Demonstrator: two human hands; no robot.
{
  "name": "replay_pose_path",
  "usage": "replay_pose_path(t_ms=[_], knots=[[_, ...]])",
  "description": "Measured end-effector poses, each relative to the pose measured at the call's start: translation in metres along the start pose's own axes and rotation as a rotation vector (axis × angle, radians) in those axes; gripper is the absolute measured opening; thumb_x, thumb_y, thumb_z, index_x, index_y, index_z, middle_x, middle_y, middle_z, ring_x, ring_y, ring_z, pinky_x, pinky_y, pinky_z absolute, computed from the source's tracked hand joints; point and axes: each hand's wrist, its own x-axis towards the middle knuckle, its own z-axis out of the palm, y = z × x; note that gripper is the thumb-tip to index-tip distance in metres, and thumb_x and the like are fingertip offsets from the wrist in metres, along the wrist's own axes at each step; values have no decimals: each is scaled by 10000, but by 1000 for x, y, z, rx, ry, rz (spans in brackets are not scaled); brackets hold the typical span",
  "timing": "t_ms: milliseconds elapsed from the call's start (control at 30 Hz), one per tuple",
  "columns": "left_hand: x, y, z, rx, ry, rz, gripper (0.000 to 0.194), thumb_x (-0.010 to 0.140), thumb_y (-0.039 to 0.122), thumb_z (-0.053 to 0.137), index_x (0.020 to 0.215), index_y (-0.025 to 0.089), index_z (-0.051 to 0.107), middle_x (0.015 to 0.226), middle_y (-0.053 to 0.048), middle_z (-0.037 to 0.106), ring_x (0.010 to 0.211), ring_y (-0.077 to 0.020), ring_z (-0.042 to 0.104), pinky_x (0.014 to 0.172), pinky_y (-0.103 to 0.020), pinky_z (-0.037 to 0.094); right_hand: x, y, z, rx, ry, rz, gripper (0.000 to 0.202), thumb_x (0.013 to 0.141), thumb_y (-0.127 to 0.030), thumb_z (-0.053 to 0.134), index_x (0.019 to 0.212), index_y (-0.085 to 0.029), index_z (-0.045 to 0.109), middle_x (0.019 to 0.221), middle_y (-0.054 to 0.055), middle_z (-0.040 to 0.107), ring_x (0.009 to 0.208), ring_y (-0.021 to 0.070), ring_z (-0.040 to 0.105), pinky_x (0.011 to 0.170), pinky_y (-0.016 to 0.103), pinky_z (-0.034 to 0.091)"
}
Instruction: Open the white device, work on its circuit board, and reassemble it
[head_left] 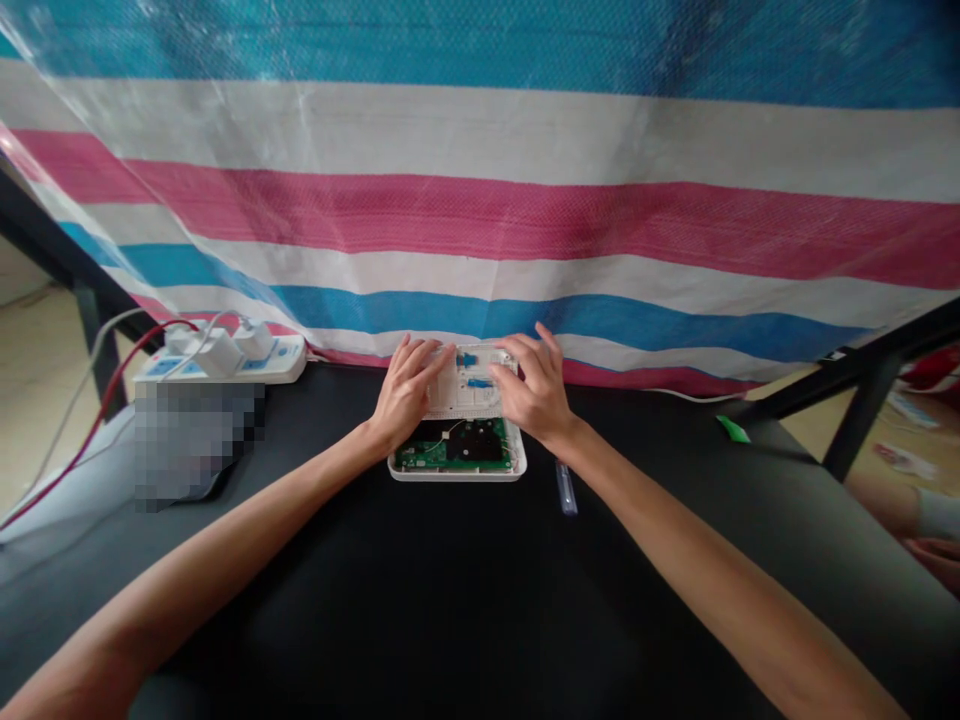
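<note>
A white plastic casing (459, 477) lies on the black tabletop, with a green circuit board (420, 455) and a black plate (480, 440) inside it. Over its far part is a white panel (472, 400) carrying two blue connectors; whether it is seated or only resting there I cannot tell. My left hand (409, 390) grips the panel's left side, fingers bent over it. On the right side, my right hand (536, 385) holds the same panel, its index finger raised. A clear-handled tool (566, 488), perhaps a screwdriver, lies just beneath my right forearm.
At the back left is a white power strip (289, 362) with chargers and cables plugged in. A dark, partly pixelated object (217, 480) lies before it. A small green piece (733, 429) is on the right. A striped sheet (487, 230) hangs behind, between black metal bars.
</note>
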Motion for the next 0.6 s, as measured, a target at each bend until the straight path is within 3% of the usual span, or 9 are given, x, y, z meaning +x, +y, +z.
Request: replay_pose_path(t_ms=[167, 267, 433, 600], knots=[[1, 0, -1, 14, 2, 8, 643, 870, -13, 434, 1472, 211, 474, 1315, -123, 585, 1238, -261, 525, 1158, -585, 351, -6, 2, -8, 25, 90, 263, 319, 938, -178, 533, 1248, -170, 612, 1178, 173, 635, 1101, 308, 599, 981, 525, 496], [2, 5, -5, 33, 24, 52, 660, 881, -24, 415, 1491, 224, 449, 1320, -126, 578, 1248, -260, 518, 1152, -562, 365, -12, 4, 0, 108, 33, 432, 426, 944, -277, 550, 1351, -152, 530, 1160, 184, 677, 1044, 315, 655, 898, 485, 551], [4, 9, -11, 66, 64, 102, 674, 902, -32, 369, 1515, 244, 415, 1315, -134, 584, 1255, -260, 523, 1123, -530, 401, -15, 7, 5, 195, -132, 534, 268, 908, -322, 614, 1138, -186, 626, 930, 93, 756, 729, 261, 716, 664, 349, 556], [12, 8, -19, 65, 123, 151, 622, 914, -7, 421, 1461, 281, 489, 1331, -103, 594, 1271, -248, 533, 1133, -501, 387, -8, 13, -8, 201, -99, 557, 235, 942, -405, 594, 1044, -199, 643, 787, 45, 729, 618, 207, 682, 613, 284, 500]])
